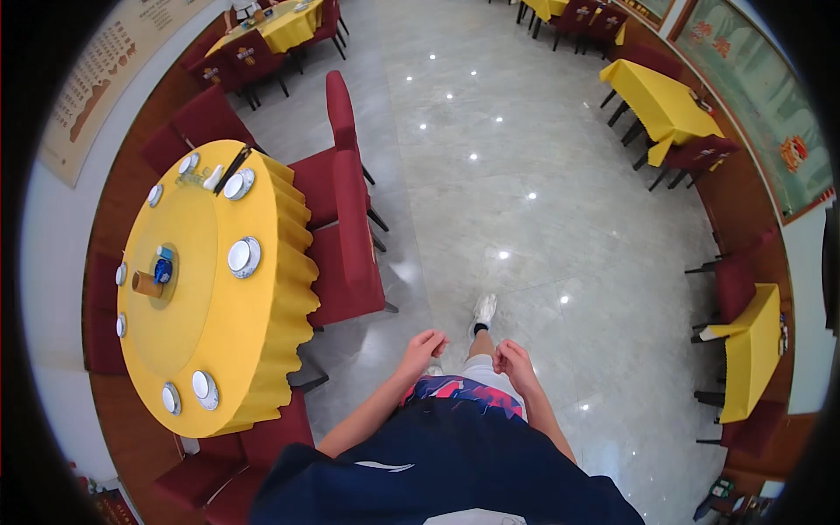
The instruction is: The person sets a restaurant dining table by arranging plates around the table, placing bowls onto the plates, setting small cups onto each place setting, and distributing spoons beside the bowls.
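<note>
My left hand (pixel 425 347) is in front of my waist, its fingers curled in, with nothing showing in it. My right hand (pixel 514 360) is level with it on the other side, also loosely closed, and no object shows in its fingers. Neither hand touches any furniture. Nearest to my left hand is a dark red chair (pixel 346 271), beside a round table with a yellow tablecloth (pixel 262 350). One white shoe (pixel 484 308) is forward on the floor below my hands.
Bowls on saucers (pixel 244 256), black chopsticks (pixel 232 170) and a brown cylindrical container (pixel 146 283) stand on the round table. Grey shiny tiles (pixel 490 201) run ahead. Yellow-covered tables (pixel 661 105) with red chairs line the right wall; another yellow table (pixel 284 31) is at the far left.
</note>
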Demonstrator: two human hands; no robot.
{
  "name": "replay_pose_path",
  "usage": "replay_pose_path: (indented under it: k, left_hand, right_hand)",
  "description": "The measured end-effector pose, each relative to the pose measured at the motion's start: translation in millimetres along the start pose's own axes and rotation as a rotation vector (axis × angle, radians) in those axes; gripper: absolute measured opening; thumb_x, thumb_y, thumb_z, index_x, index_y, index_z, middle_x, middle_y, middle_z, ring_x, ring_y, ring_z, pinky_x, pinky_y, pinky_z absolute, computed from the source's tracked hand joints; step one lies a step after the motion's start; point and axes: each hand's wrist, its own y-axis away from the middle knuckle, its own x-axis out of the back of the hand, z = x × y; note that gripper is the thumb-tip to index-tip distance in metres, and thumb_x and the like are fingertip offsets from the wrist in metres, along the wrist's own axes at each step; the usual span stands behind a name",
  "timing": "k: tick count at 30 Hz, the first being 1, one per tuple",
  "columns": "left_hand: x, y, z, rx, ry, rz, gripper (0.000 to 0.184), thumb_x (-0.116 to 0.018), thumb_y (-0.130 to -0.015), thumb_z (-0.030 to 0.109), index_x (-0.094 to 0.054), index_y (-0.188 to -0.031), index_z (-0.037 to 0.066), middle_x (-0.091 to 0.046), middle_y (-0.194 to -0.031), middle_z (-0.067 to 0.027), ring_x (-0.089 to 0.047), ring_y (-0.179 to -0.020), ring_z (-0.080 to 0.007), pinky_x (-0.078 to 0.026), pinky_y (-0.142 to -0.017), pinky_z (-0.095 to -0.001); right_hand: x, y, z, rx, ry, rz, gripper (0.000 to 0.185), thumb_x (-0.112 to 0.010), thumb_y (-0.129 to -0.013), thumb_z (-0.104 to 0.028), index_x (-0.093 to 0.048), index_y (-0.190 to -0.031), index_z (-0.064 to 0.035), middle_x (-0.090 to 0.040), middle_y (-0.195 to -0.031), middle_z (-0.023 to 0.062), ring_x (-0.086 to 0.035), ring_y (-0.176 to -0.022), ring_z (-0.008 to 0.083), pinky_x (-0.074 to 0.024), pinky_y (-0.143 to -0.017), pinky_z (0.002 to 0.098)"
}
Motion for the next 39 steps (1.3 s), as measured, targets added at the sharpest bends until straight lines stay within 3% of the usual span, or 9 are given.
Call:
replay_pose_path:
  k: [4,6,14,19,23,25,32,37,39]
  left_hand:
    - [-19,-92,41,-0.078,-0.055,-0.015,0.019,-0.058,-0.094,0.022,-0.062,-0.09,0.004,-0.053,-0.068,0.0032,-0.047,-0.063,-0.0059,-0.037,-0.059,-0.021]
    - [-36,-132,64,-0.219,-0.246,0.011,0.013,-0.06,-0.093,0.018,-0.061,-0.088,0.006,-0.052,-0.068,0.0034,-0.046,-0.061,-0.0061,-0.036,-0.058,-0.0204]
    - [-57,-277,174,-0.168,-0.118,0.167,0.018,-0.059,-0.094,0.021,-0.063,-0.088,0.005,-0.055,-0.069,0.0025,-0.048,-0.062,-0.0063,-0.039,-0.059,-0.0211]
    - [-57,-339,219,-0.167,0.017,0.382,0.029,-0.054,-0.096,0.026,-0.063,-0.078,0.006,-0.055,-0.067,0.002,-0.049,-0.061,-0.0066,-0.039,-0.059,-0.0219]
    - [-34,-404,239,-0.194,-0.052,0.365,0.032,-0.052,-0.097,0.028,-0.06,-0.074,0.007,-0.054,-0.065,0.0018,-0.049,-0.061,-0.0067,-0.039,-0.058,-0.0219]
    - [-18,-444,254,-0.169,-0.074,0.387,0.034,-0.052,-0.097,0.029,-0.058,-0.072,0.007,-0.054,-0.065,0.0014,-0.049,-0.06,-0.0068,-0.039,-0.057,-0.0219]
    - [46,-608,339,-0.202,0.096,0.397,0.032,-0.048,-0.096,0.025,-0.049,-0.068,0.009,-0.051,-0.063,-0.0015,-0.045,-0.057,-0.0093,-0.035,-0.054,-0.0244]
    - [91,-677,427,-0.269,0.125,0.332,0.034,-0.047,-0.097,0.025,-0.044,-0.068,0.009,-0.047,-0.062,-0.0014,-0.042,-0.057,-0.0101,-0.036,-0.056,-0.0253]
    - [115,-695,452,-0.292,0.161,0.408,0.033,-0.046,-0.096,0.024,-0.044,-0.067,0.008,-0.046,-0.061,-0.0013,-0.043,-0.058,-0.0105,-0.036,-0.056,-0.0258]
  right_hand:
    - [11,-94,-57,-0.032,-0.12,-0.212,0.022,-0.049,-0.098,-0.027,-0.05,-0.086,-0.0077,-0.054,-0.071,0.0048,-0.05,-0.063,0.015,-0.0398,-0.058,0.0271]
    - [18,-132,-95,-0.056,-0.181,-0.3,0.018,-0.05,-0.098,-0.025,-0.051,-0.09,-0.0094,-0.055,-0.075,0.0027,-0.051,-0.066,0.0127,-0.0397,-0.061,0.0256]
    - [53,-281,-267,0.037,-0.05,-0.359,0.017,-0.05,-0.098,-0.025,-0.052,-0.091,-0.0092,-0.055,-0.075,0.0018,-0.05,-0.067,0.0114,-0.0395,-0.062,0.0253]
    - [58,-355,-319,0.013,0.005,-0.348,0.018,-0.051,-0.097,-0.025,-0.053,-0.09,-0.009,-0.056,-0.075,0.001,-0.05,-0.066,0.0098,-0.0406,-0.061,0.0238]
    - [48,-434,-335,0.091,0.264,-0.345,0.018,-0.052,-0.097,-0.023,-0.052,-0.088,-0.0072,-0.056,-0.075,0.0014,-0.051,-0.066,0.0096,-0.0429,-0.061,0.024]
    - [33,-476,-345,0.172,0.524,-0.328,0.018,-0.053,-0.096,-0.02,-0.054,-0.087,-0.0051,-0.056,-0.074,0.0008,-0.052,-0.066,0.008,-0.0435,-0.061,0.0229]
    - [-34,-626,-412,0.104,0.557,-0.292,0.026,-0.046,-0.1,-0.024,-0.055,-0.084,-0.0046,-0.057,-0.072,0.0012,-0.053,-0.064,0.0082,-0.0433,-0.059,0.0228]
    - [-116,-740,-479,0.098,0.599,-0.366,0.029,-0.044,-0.101,-0.024,-0.054,-0.082,-0.0053,-0.057,-0.071,0.0018,-0.053,-0.062,0.0087,-0.0425,-0.058,0.0236]
    - [-146,-783,-501,0.167,0.706,-0.373,0.029,-0.044,-0.1,-0.025,-0.054,-0.081,-0.006,-0.057,-0.07,0.0017,-0.052,-0.061,0.0087,-0.042,-0.057,0.0238]
